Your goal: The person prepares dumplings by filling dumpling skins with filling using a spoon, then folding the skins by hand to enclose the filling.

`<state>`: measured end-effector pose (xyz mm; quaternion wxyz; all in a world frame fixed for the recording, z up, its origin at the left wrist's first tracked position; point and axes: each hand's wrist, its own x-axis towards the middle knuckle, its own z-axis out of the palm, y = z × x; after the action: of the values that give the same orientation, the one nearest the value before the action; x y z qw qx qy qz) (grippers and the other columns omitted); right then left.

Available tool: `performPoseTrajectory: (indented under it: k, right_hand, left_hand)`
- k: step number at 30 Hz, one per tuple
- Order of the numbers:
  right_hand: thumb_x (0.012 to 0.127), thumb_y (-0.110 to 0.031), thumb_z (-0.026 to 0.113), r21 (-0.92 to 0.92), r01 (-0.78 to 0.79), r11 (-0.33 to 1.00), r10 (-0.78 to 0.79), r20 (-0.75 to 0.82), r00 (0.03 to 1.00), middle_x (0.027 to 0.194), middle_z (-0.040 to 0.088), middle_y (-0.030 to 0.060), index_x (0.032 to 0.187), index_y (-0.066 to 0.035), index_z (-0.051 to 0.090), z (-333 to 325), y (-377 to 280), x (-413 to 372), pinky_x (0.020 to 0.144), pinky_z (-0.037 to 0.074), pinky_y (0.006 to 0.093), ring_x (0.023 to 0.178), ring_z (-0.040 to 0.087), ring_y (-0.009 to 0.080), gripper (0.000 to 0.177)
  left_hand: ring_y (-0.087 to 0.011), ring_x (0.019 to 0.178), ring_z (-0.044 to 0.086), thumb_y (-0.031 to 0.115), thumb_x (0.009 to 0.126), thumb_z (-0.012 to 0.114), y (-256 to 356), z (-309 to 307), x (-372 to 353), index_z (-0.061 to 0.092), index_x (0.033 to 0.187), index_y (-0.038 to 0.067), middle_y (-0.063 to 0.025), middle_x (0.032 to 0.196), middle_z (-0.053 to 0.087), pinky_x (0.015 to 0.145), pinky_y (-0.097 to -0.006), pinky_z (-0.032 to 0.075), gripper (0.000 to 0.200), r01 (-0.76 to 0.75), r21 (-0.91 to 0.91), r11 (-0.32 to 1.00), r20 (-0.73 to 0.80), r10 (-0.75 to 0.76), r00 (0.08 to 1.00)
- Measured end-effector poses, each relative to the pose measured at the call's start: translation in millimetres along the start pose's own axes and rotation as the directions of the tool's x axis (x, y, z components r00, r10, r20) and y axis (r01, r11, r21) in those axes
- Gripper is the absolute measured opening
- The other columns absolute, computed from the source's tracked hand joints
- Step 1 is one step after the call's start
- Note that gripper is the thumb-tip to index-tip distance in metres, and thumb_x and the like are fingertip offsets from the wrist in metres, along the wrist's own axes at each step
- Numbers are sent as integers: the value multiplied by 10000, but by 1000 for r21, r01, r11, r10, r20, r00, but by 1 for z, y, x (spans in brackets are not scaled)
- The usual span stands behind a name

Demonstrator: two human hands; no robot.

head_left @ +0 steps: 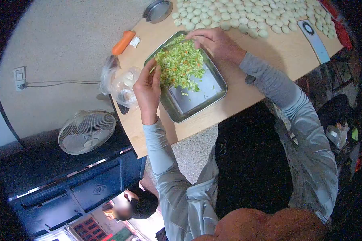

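Note:
A rectangular metal tray (197, 105) lies on the table, with finely chopped green vegetable and orange bits (181, 62) heaped toward its far end. My left hand (148, 90) is at the tray's left rim, fingers bent and apart beside the heap. Over the far right part of the heap reaches my right hand (216, 43), its fingers curled together. A thin greyish edge shows at those fingertips, too small to name.
Many flattened pale green dough rounds (237, 16) cover the far tabletop. Nearby are a phone (314, 42), a round metal container (158, 11), a carrot (124, 42) and plastic bags (126, 86). A fan (87, 132) stands left; another person (142, 203) is below left.

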<state>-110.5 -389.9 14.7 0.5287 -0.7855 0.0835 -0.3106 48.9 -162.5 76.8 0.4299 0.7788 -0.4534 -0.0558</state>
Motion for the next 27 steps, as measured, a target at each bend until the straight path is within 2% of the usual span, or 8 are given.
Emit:
performPoseTrajectory:
  k: [5, 11, 12, 15, 16, 19, 24, 27]
  right_hand:
    - [1010, -169, 537, 20, -49, 999, 49, -3, 999, 832, 696, 67, 1186, -28, 698, 0, 8, 1, 737, 513, 294, 781, 625, 126, 277]
    - [976, -151, 570, 23, -34, 999, 36, -112, 993, 822, 707, 79, 1160, -12, 699, 5, 14, 1, 738, 527, 301, 779, 657, 140, 264]
    - [958, -164, 584, 21, -21, 1000, 23, -140, 990, 803, 713, 88, 1133, -11, 708, 7, 14, 1, 709, 528, 309, 746, 660, 150, 263]
    - [933, -179, 602, -11, -7, 1000, 5, -150, 989, 779, 718, 102, 1109, -8, 715, 7, 16, 1, 692, 537, 319, 719, 668, 162, 271]
    - [929, -181, 604, -27, -5, 1000, 1, -141, 990, 776, 717, 104, 1111, -7, 713, 7, 17, 2, 698, 541, 319, 721, 671, 163, 274]
    - [934, -177, 602, -13, 9, 1000, -10, -144, 990, 779, 717, 103, 1115, -3, 711, 8, 16, 2, 703, 541, 315, 714, 666, 160, 275]
    - [961, -127, 580, 13, -55, 998, 56, -59, 997, 889, 710, 89, 1160, 17, 682, 3, 10, -1, 769, 528, 297, 823, 662, 130, 266]
    - [958, -126, 584, 13, -63, 998, 64, -58, 996, 881, 710, 86, 1164, 14, 681, 2, 10, -1, 766, 527, 298, 825, 663, 129, 268]
  left_hand:
    - [-138, 802, 723, 94, 917, 735, -9, -4, -10, 714, 1130, -11, -134, 930, 757, 708, -308, 565, 238, -3, 131, 991, 26, -1, 1000]
    - [-239, 716, 732, 106, 813, 805, 18, -3, -38, 712, 1095, -19, -165, 893, 742, 655, -354, 568, 322, -60, 306, 950, 219, -9, 976]
    - [-311, 774, 719, 144, 775, 837, 20, 3, -41, 675, 1163, -18, -197, 967, 710, 678, -398, 569, 450, -15, 302, 953, 235, -59, 970]
    - [-383, 877, 685, 185, 745, 860, 18, 18, -45, 609, 1251, -17, -232, 1046, 652, 747, -440, 560, 600, -141, 434, 890, 281, 15, 960]
    - [-354, 892, 679, 247, 751, 869, 13, 26, -44, 614, 1233, -6, -208, 1050, 651, 752, -439, 557, 601, -224, 456, 861, 248, 118, 961]
    - [-354, 836, 667, 223, 765, 855, 11, 47, -31, 623, 1187, -2, -201, 1010, 646, 734, -437, 550, 532, -260, 288, 922, 279, 178, 943]
    - [-308, 780, 665, 52, 837, 739, 20, 73, -9, 672, 1077, 21, -175, 916, 654, 717, -403, 539, 251, -316, 141, 938, 308, 261, 915]
    - [-371, 791, 670, -2, 813, 709, 24, 64, 1, 668, 1114, 31, -197, 954, 665, 721, -437, 535, 306, -297, 70, 952, 206, 277, 939]
